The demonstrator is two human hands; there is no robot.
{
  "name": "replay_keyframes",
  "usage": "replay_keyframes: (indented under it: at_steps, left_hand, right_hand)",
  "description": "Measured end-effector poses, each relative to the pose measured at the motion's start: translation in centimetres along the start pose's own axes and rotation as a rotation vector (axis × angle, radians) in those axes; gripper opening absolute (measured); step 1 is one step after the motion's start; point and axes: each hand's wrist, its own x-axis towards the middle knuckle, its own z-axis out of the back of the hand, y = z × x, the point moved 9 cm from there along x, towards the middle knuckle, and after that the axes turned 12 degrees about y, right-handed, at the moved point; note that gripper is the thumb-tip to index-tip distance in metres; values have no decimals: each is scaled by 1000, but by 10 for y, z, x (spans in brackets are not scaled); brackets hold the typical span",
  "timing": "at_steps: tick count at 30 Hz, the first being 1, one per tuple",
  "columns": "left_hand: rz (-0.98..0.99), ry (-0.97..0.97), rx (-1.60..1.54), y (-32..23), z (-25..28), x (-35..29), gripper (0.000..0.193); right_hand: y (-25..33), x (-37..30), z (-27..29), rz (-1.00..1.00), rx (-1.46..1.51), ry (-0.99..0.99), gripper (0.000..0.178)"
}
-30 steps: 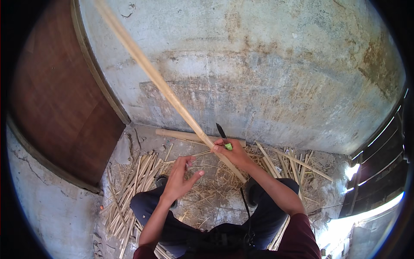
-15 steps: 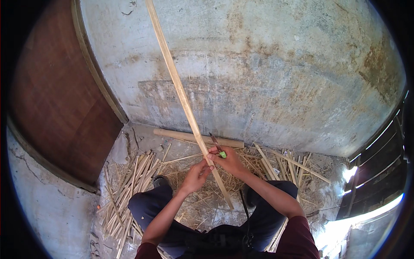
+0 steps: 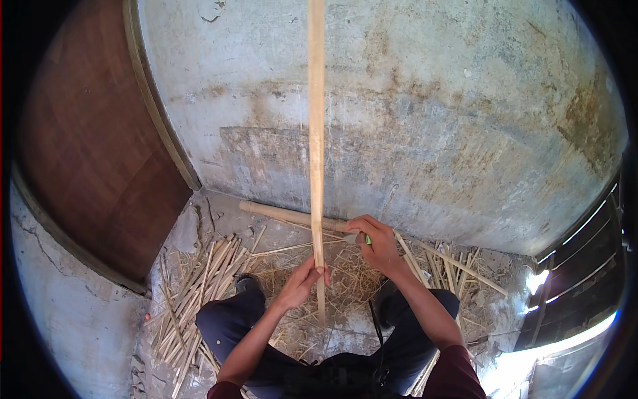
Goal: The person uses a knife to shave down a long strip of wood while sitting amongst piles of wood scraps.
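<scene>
My left hand (image 3: 302, 284) is closed around a long pale bamboo strip (image 3: 317, 139) near its lower end. The strip stands almost upright in view, running up past the top edge, with a short tail below my fingers. Just right of the strip, my right hand (image 3: 380, 247) is closed on a knife with a green handle (image 3: 368, 239). Most of the handle is hidden in my fist, and the blade shows only faintly toward the strip. My right hand is apart from the strip.
A thick bamboo pole (image 3: 279, 213) lies along the base of the stained wall (image 3: 432, 146). Piles of cut strips lie at left (image 3: 199, 292) and right (image 3: 458, 266), with shavings (image 3: 352, 282) between my feet. A brown door panel (image 3: 93, 146) stands at far left.
The strip has swung from leaning left to nearly upright. My right hand has left the strip and moved right with the knife, while my left hand now grips the strip.
</scene>
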Motion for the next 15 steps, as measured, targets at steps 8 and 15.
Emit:
replay_keyframes:
  at_steps: [8, 15]
  left_hand:
    - [1, -126, -166, -6, -13, -10, 22]
    - [-38, -251, 164, -26, -5, -14, 23]
  right_hand:
    - [17, -4, -2, 64, -323, -62, 28]
    - [16, -5, 1, 50, -500, -132, 21]
